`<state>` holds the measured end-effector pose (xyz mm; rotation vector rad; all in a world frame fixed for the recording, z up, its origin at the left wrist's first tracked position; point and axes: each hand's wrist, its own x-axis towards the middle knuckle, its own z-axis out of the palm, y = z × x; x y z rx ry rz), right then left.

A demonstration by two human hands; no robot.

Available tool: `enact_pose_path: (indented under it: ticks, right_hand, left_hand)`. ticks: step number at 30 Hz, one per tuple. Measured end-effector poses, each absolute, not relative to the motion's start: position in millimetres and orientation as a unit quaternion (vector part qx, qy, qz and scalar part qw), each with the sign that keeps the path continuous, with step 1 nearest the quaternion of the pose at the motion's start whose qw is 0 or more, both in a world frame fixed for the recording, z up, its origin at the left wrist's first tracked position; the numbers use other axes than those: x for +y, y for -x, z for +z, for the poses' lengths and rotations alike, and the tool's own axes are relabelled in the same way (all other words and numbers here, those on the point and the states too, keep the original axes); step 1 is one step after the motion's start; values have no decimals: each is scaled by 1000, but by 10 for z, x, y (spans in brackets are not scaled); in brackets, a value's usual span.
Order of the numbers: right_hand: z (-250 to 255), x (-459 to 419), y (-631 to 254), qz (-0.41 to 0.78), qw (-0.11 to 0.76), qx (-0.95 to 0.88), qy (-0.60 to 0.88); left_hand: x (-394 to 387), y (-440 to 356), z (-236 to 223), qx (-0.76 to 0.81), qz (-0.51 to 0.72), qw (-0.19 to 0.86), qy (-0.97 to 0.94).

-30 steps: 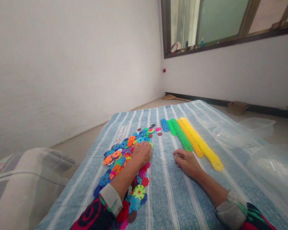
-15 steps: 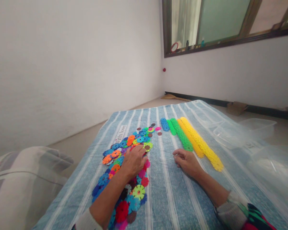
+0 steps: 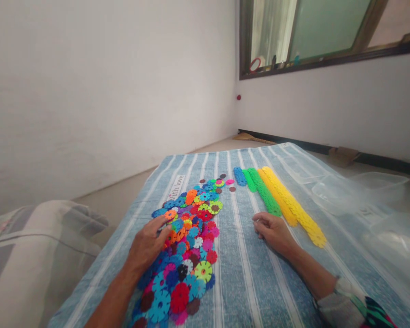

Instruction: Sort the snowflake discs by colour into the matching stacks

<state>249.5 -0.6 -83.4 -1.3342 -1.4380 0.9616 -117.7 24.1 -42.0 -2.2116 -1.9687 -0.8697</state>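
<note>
A long heap of notched, flower-shaped plastic discs (image 3: 194, 243) in many colours lies on a striped cloth (image 3: 237, 273). My left hand (image 3: 148, 246) reaches in at the heap's left side, thumb and fingers apart, fingertips touching the discs by an orange one (image 3: 171, 214). No disc is visibly lifted. To the right of the heap, my right hand (image 3: 271, 232) rests low over the cloth with its fingers curled in; whatever they may hold is hidden. Just beyond it lie overlapping rows of discs: yellow (image 3: 294, 202), green (image 3: 264, 191) and a short blue one (image 3: 239, 176).
Clear plastic boxes (image 3: 338, 193) stand along the right side. A few loose discs, one pink (image 3: 229, 181), lie past the heap's far end. A cloth-covered form (image 3: 44, 255) is at the left. White walls and a window (image 3: 328, 32) rise behind.
My left hand has moved from the heap's middle back to its left edge, uncovering the discs there. My right hand stays by the rows. The view has shifted slightly.
</note>
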Motion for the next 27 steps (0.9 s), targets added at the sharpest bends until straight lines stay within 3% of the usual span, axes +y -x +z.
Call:
enact_pose_path:
  ticks: [27]
  right_hand:
    - [-901,-30,-2530,365,437,-600,562]
  left_hand:
    - [227,1350,-632,-688,-331,6,645]
